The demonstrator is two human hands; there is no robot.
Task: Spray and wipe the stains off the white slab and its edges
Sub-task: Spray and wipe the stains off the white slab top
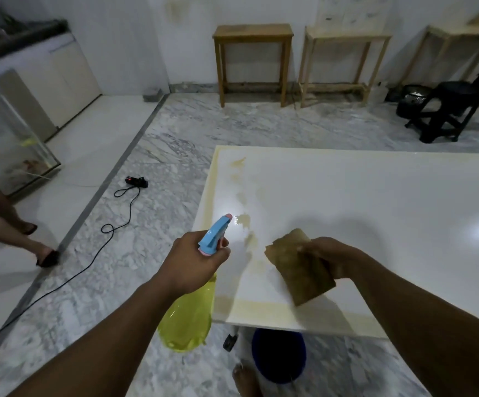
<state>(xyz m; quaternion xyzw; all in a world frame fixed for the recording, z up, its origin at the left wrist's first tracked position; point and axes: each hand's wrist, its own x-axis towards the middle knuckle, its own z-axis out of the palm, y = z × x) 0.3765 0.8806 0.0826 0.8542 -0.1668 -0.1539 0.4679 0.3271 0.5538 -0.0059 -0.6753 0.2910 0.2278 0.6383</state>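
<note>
The white slab [375, 213] fills the right half of the view. Yellow-brown stains [245, 222] run down its left part, and a yellowish band follows its left and near edges. My left hand [195, 262] grips a yellow spray bottle [186, 316] by its blue trigger head, whose nozzle points over the slab's left side. My right hand [332, 256] holds a brown folded cloth [295, 265] just above the slab near the stains.
A blue bucket [278, 353] stands under the slab's near edge beside my foot. A black cable and power strip [136, 181] lie on the marble floor to the left. Another person's arm [12, 233] reaches down at far left. Wooden tables [252, 32] and a black stool [447, 110] stand at the back.
</note>
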